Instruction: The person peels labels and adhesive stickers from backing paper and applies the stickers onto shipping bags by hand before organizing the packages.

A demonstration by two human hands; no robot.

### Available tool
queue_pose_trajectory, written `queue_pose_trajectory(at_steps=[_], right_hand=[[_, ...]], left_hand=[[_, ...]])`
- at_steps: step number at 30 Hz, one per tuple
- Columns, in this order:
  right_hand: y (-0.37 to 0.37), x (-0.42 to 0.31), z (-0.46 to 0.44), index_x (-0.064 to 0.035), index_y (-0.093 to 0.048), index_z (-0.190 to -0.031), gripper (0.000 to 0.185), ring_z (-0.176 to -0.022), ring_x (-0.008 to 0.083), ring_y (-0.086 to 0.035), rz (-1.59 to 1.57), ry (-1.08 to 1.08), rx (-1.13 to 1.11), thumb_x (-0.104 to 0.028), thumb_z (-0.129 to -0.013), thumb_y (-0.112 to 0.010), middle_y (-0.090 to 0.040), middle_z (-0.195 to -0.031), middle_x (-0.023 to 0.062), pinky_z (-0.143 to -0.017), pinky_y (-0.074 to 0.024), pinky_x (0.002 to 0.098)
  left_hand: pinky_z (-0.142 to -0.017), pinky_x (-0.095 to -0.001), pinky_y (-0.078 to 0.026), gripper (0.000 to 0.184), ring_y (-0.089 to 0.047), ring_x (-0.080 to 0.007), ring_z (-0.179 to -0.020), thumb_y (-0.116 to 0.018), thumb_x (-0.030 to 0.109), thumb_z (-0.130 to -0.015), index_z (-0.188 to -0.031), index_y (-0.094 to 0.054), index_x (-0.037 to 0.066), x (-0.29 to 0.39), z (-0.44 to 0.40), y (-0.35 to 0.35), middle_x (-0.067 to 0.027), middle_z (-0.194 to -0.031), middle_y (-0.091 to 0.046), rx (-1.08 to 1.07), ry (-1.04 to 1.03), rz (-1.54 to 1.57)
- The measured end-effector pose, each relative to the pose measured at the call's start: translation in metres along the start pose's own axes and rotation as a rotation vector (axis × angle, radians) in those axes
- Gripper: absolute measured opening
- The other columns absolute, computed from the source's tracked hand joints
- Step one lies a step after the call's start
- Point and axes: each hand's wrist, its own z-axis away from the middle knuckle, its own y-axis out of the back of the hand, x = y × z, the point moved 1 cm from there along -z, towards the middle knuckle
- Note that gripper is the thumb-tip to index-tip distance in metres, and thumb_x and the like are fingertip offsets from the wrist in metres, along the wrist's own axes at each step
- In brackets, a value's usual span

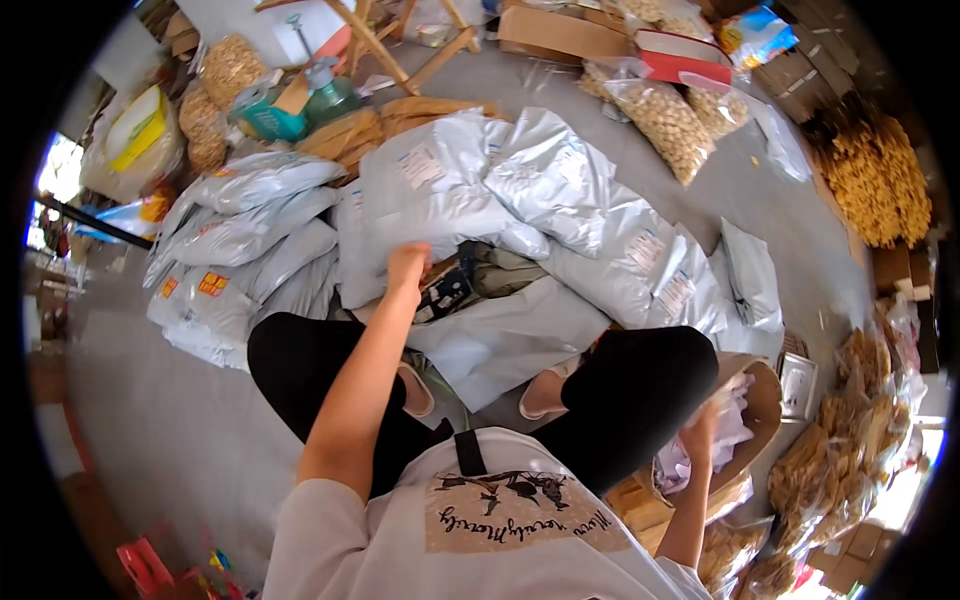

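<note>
My left hand [408,267] is closed at the edge of a large grey plastic mailer [400,205], beside a dark printed packet [447,288]; what its fingers hold is too small to make out. Below it, an open grey bag [510,335] lies between my knees, with olive-coloured contents [505,272] showing at its mouth. At the right, my right hand [703,428] reaches to an open cardboard box [765,410] with pale pink-white papers [735,425] inside; motion blurs its fingers.
Stacked grey mailers [250,235] lie left, more mailers [640,250] right. Behind are a teal box [265,115], a glass jar [330,95], a wooden stool [400,50] and clear bags of pale pieces [665,125]. Bagged brown bundles [830,470] line the right side.
</note>
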Motion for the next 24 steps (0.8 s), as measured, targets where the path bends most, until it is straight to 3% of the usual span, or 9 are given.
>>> queue_pose_trajectory(at_steps=[3, 6, 8, 10, 12, 14, 16, 21, 24], right_hand=[[-0.072, 0.042, -0.015, 0.0025, -0.042, -0.121, 0.05, -0.12, 0.0321, -0.034, -0.177, 0.005, -0.706, -0.021, -0.078, -0.055, -0.042, -0.126, 0.0217, -0.101, -0.0256, 0.0354], [-0.038, 0.035, -0.027, 0.0015, -0.053, -0.11, 0.044, -0.109, 0.0271, -0.048, 0.053, 0.135, -0.801, -0.025, -0.076, -0.06, -0.055, -0.111, 0.0181, -0.093, -0.036, 0.0342], [0.035, 0.0, -0.04, 0.0009, -0.059, -0.1, 0.042, -0.094, 0.0242, -0.057, -0.216, -0.016, -0.827, -0.026, -0.068, -0.068, -0.062, -0.097, 0.0151, -0.083, -0.043, 0.0358], [0.082, -0.001, -0.05, 0.0019, -0.061, -0.095, 0.045, -0.081, 0.0258, -0.06, -0.277, 0.215, -0.663, -0.023, -0.059, -0.075, -0.064, -0.086, 0.0151, -0.073, -0.0457, 0.036], [0.161, -0.047, -0.051, 0.0008, -0.063, -0.085, 0.029, -0.079, 0.0279, -0.061, 0.161, 0.328, -0.415, -0.018, -0.065, -0.07, -0.063, -0.077, 0.0173, -0.069, -0.0461, 0.0369], [0.216, -0.129, -0.059, 0.0018, -0.062, -0.087, 0.022, -0.079, 0.0279, -0.061, 0.334, 0.081, -0.238, -0.013, -0.071, -0.064, -0.062, -0.08, 0.0165, -0.068, -0.0472, 0.0355], [0.243, -0.233, -0.064, 0.0016, -0.059, -0.092, 0.018, -0.082, 0.0343, -0.059, -0.09, 0.158, -0.075, -0.006, -0.076, -0.055, -0.06, -0.09, 0.0165, -0.07, -0.0479, 0.0375], [0.114, -0.408, -0.068, 0.0026, -0.053, -0.094, 0.017, -0.089, 0.0367, -0.051, -0.333, 1.334, -0.387, -0.002, -0.077, -0.049, -0.053, -0.094, 0.02, -0.077, -0.0429, 0.0395], [-0.027, -0.495, -0.067, 0.0031, -0.054, -0.088, 0.016, -0.087, 0.0356, -0.052, -0.003, 1.3, -0.871, -0.001, -0.074, -0.047, -0.056, -0.086, 0.0178, -0.074, -0.0446, 0.0391]], left_hand=[[-0.06, -0.0313, -0.046, 0.015, -0.06, -0.0207, -0.069, -0.055, 0.009, -0.073, -0.085, -0.063, 0.004, -0.069, -0.049, 0.036, -0.0085, -0.077, -0.063, 0.313, -0.147, -0.044], [-0.065, -0.0363, -0.047, 0.015, -0.061, -0.027, -0.074, -0.056, 0.007, -0.071, -0.084, -0.063, 0.002, -0.106, -0.066, 0.048, -0.0129, -0.076, -0.063, 0.342, -0.289, -0.526], [-0.069, -0.0379, -0.048, 0.014, -0.061, -0.0294, -0.079, -0.059, 0.008, -0.068, -0.08, -0.063, 0.002, -0.127, -0.07, 0.047, -0.0161, -0.078, -0.062, 0.32, -0.567, -0.889], [-0.07, -0.0396, -0.048, 0.012, -0.061, -0.0309, -0.08, -0.06, 0.008, -0.067, -0.077, -0.063, 0.002, -0.137, -0.064, 0.048, -0.0177, -0.08, -0.062, 0.1, -0.625, -1.071], [-0.069, -0.0408, -0.048, 0.011, -0.06, -0.0317, -0.079, -0.059, 0.008, -0.066, -0.075, -0.063, 0.002, -0.132, -0.051, 0.04, -0.0183, -0.082, -0.061, -0.111, -0.579, -1.113], [-0.065, -0.0414, -0.048, 0.012, -0.06, -0.0329, -0.078, -0.055, 0.005, -0.065, -0.074, -0.063, 0.003, -0.118, -0.032, 0.021, -0.0186, -0.08, -0.06, -0.16, -0.674, -1.226], [-0.06, -0.04, -0.049, 0.013, -0.06, -0.0311, -0.077, -0.052, 0.002, -0.066, -0.073, -0.063, 0.002, -0.129, -0.024, 0.009, -0.0167, -0.078, -0.059, -0.236, -0.783, -1.259], [-0.063, -0.0385, -0.048, 0.015, -0.058, -0.03, -0.078, -0.051, -0.001, -0.062, -0.075, -0.059, 0.001, -0.121, 0.023, -0.016, -0.0122, -0.087, -0.055, -0.321, -0.765, -1.274], [-0.064, -0.034, -0.049, 0.019, -0.057, -0.0274, -0.078, -0.054, -0.002, -0.061, -0.079, -0.059, -0.002, -0.138, 0.03, -0.011, -0.0142, -0.083, -0.055, -0.287, -0.788, -1.16]])
